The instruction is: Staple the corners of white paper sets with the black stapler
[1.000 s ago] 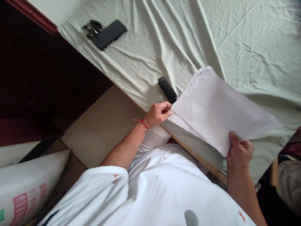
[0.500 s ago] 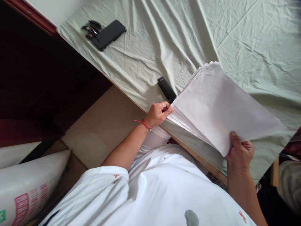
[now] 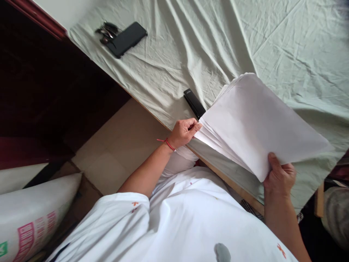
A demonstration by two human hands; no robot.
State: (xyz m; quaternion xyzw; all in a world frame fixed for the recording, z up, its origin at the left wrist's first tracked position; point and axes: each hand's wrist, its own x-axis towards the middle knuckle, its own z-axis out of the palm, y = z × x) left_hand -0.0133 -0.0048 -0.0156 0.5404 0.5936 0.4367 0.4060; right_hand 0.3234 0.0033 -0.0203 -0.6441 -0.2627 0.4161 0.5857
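Two hands point(image 3: 183, 131) point(image 3: 280, 176), one paper stack point(image 3: 253, 118), one stapler point(image 3: 194, 103), one phone point(image 3: 127, 39), one bracelet point(image 3: 171, 145)

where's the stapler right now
In the head view, the stapler lies near the middle on the pale green cloth, just beyond the left hand and by the left corner of the papers.

Showing a pale wall point(image 3: 68, 11) at upper left, dark reddish furniture point(image 3: 40, 83) below it, and beige floor tiles point(image 3: 109, 145) left of centre. Covering the upper right with pale green cloth point(image 3: 169, 65) over a wood-edged table point(image 3: 227, 179). Catching soft light on the folds, leaving far left dark.
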